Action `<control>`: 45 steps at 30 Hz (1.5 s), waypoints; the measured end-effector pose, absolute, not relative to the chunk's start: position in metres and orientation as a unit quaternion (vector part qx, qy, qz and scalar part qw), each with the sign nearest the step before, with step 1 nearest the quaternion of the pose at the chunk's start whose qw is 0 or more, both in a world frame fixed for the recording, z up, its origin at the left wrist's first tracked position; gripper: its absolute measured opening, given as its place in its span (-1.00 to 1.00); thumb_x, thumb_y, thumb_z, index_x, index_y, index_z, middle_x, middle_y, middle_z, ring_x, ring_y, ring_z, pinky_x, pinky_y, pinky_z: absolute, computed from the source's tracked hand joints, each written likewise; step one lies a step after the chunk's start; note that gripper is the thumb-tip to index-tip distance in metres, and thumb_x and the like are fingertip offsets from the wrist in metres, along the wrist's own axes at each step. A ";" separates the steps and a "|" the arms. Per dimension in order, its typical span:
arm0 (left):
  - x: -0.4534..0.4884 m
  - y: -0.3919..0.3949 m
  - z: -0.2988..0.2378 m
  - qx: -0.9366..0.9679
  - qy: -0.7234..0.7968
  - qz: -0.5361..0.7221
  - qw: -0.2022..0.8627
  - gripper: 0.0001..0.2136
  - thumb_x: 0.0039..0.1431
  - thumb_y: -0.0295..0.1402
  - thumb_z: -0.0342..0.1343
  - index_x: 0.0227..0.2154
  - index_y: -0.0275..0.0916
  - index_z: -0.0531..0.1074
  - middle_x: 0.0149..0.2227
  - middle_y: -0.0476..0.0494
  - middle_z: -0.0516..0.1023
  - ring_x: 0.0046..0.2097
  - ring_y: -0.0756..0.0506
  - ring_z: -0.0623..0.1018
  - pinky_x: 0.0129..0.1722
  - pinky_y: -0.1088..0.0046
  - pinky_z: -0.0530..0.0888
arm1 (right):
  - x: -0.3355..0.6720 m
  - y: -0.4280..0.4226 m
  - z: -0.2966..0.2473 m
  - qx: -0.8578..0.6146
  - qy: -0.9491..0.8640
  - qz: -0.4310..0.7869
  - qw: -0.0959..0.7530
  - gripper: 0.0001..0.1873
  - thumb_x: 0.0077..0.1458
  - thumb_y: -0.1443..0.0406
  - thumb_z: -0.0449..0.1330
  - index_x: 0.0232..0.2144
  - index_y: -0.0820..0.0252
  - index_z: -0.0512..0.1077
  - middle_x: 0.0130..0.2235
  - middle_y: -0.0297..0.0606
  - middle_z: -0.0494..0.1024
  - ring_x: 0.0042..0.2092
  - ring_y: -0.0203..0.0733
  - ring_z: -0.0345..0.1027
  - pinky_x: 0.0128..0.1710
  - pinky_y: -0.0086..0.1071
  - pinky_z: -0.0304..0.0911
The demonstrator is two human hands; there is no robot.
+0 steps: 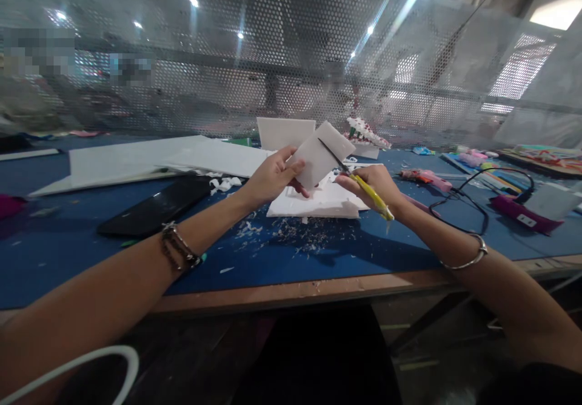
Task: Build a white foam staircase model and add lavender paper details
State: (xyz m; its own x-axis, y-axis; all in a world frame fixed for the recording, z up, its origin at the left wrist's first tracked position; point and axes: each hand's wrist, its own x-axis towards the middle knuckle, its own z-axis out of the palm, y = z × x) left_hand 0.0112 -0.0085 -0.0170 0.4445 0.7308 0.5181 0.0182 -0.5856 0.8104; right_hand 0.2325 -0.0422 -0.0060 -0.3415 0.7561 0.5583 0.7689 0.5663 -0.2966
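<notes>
My left hand (278,174) grips a flat white foam sheet piece (313,159) by its lower left edge, thumb in front and fingers behind. In my right hand (370,187) is a pair of scissors (373,196) with yellow handles. Their dark blade lies across the upper right part of the white piece, pointing up and to the left. Whether the second blade is behind the piece I cannot tell. Below both hands, white foam sheets (286,206) lie on the blue table (273,265), with white shavings (309,238) scattered in front.
Large white sheets (122,159) and a black flat object (157,208) lie to the left. A white panel (284,131) stands behind. On the right are a black cable (468,220), a purple case (522,217) and a pink glue gun (434,180). A perforated metal screen (282,41) borders the back.
</notes>
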 end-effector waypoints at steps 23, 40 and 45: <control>0.014 -0.020 -0.014 0.805 0.302 0.396 0.321 -0.65 0.13 -0.11 0.03 -0.17 -0.28 0.26 -0.32 -0.13 0.47 -0.51 -0.05 0.54 -0.54 0.49 0.50 | 0.231 -0.036 -0.006 -0.494 -0.840 -0.025 0.222 -0.48 0.10 -0.06 -0.09 -0.54 0.24 0.35 -0.52 -0.18 0.40 -0.46 -0.26 0.22 -0.46 -0.40 0.01; 0.015 -0.004 -0.022 0.754 0.276 0.418 0.425 -0.61 0.12 -0.17 0.06 -0.07 -0.30 0.24 -0.39 -0.14 0.52 -0.43 -0.07 0.54 -0.51 0.46 0.53 | 0.227 -0.031 -0.004 -0.514 -0.813 -0.002 0.273 -0.36 0.04 -0.14 -0.08 -0.80 0.20 0.10 -0.73 -0.31 0.19 -0.61 -0.36 0.10 -0.54 -0.43 -0.07; 0.014 -0.005 -0.020 0.761 0.299 0.408 0.405 -0.61 0.11 -0.17 0.06 -0.09 -0.32 0.26 -0.35 -0.16 0.52 -0.52 -0.02 0.52 -0.55 0.49 0.50 | 0.231 -0.019 -0.009 -0.511 -0.819 -0.065 0.252 -0.40 0.04 -0.13 -0.04 -0.67 0.23 0.37 -0.64 -0.21 0.35 -0.48 -0.23 0.29 -0.51 -0.43 -0.06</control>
State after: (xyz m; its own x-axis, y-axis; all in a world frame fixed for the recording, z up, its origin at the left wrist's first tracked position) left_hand 0.0136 -0.0047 -0.0195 0.4879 0.7862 0.3792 0.1242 -0.4925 0.8614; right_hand 0.2306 -0.0194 -0.0087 -0.3505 0.8045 0.4795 0.8704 0.4688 -0.1503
